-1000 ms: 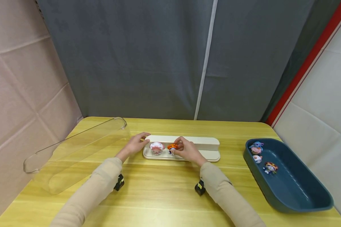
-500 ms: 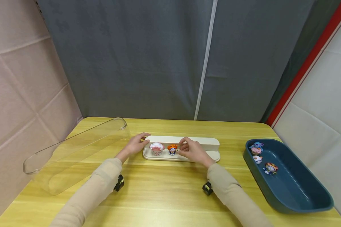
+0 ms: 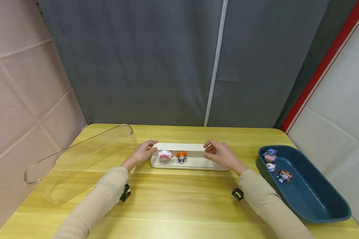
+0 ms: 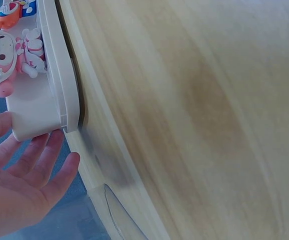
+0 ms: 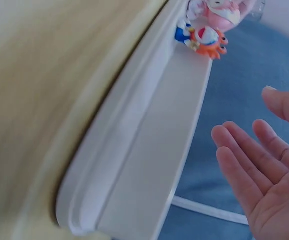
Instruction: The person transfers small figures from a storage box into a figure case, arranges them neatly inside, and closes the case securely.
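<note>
- Pink figurine (image 3: 165, 156) and orange-hooded figurine (image 3: 181, 157) stand side by side in the head view: two on the left part of one white stand (image 3: 194, 163).
- Head view, right side: one dark blue bin (image 3: 306, 199) with three figurines that can be made out, a blue one (image 3: 270, 154), a small white one (image 3: 270, 167) and one with red-and-yellow headwear (image 3: 285, 176).
- Head view, left side: one clear cover (image 3: 82, 166) lying on one wooden table (image 3: 167, 209).
- Head view, hands: two. Left hand (image 3: 142, 151) is at the stand's left end; right hand (image 3: 222, 155) is over its right end, fingers loosely bent, holding nothing. Two black wrist units (image 3: 237, 194) show; any lettering on them is too small to read.
- Left wrist view: the hand holds the stand's end lightly between thumb and fingertips, little finger free. Both figurines show, the orange one partly cut off, plus one corner of the clear cover.
- Right wrist view: palm and fingers half open, apart from the stand; both figurines sit at its far end.
</note>
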The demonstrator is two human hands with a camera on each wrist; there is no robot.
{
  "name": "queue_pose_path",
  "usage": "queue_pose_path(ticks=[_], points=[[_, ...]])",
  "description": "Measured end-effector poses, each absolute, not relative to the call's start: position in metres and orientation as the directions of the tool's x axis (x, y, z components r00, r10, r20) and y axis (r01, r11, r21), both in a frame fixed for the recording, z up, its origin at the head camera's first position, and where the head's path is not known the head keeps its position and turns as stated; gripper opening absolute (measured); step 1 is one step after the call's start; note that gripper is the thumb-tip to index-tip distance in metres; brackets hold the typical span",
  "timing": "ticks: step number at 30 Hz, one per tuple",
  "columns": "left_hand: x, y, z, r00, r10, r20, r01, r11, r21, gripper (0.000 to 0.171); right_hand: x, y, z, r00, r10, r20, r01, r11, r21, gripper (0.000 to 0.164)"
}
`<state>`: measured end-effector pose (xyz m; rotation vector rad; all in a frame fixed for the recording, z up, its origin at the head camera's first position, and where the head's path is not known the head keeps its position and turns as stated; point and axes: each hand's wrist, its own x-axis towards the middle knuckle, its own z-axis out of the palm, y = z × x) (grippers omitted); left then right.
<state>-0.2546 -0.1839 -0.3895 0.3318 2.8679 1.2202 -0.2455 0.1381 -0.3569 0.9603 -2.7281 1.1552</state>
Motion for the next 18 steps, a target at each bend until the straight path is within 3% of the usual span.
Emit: queue_pose_path(ticks=[18], points=[[-0.255, -0.185, -0.391, -0.978, 0.192, 0.084, 0.196, 0.691, 0.696, 0.032, -0.238, 0.194, -0.321, -0.835, -0.514, 0.197, -0.535, 0.673, -0.51, 0.024]])
